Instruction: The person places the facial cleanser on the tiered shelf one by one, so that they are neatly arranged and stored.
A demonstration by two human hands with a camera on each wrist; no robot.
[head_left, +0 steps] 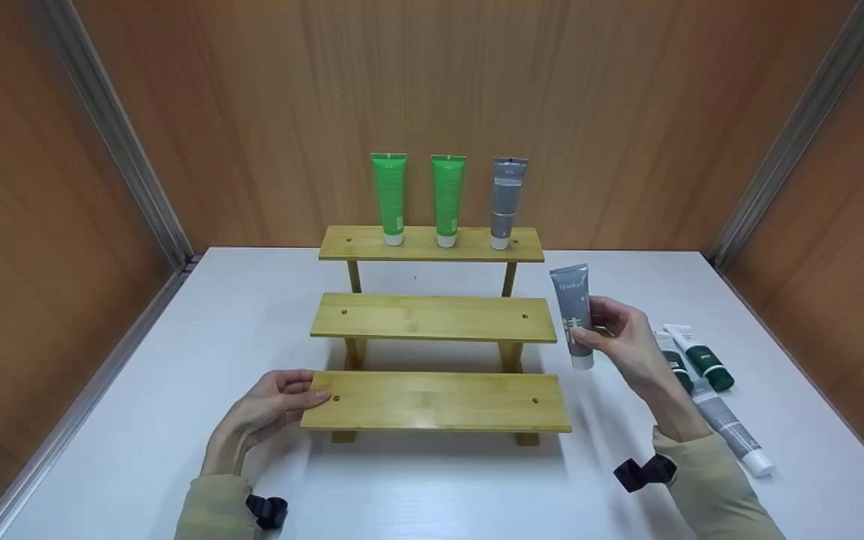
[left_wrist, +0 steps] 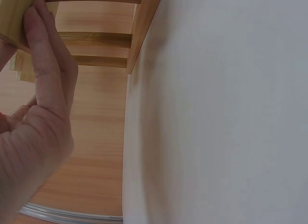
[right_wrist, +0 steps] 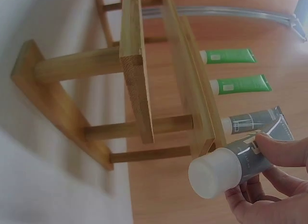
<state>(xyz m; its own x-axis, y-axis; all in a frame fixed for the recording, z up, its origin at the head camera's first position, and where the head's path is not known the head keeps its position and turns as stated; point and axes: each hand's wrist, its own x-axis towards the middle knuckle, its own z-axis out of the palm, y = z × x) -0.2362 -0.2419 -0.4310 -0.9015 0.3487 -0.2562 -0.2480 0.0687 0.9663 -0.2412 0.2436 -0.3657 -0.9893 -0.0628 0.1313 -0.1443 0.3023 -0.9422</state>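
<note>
A three-tier wooden shelf stand [head_left: 436, 401] stands mid-table. My left hand [head_left: 271, 409] grips the left end of its lowest board, thumb on top and fingers beneath; the left wrist view shows those fingers [left_wrist: 45, 65] against the wood. My right hand [head_left: 627, 341] pinches a grey tube [head_left: 573, 311] between thumb and fingers, cap down, just right of the middle board. In the right wrist view its white cap [right_wrist: 214, 173] faces the camera. On the top board stand a green tube [head_left: 390, 195], a second green tube [head_left: 448, 196] and another grey tube [head_left: 507, 199], all on their caps.
Right of the stand, partly behind my right wrist, lie white tubes with dark green caps [head_left: 709, 367] and a grey tube with a white cap [head_left: 732, 431]. Wooden panels [head_left: 432, 90] enclose the white table [head_left: 139, 420] at the back and sides.
</note>
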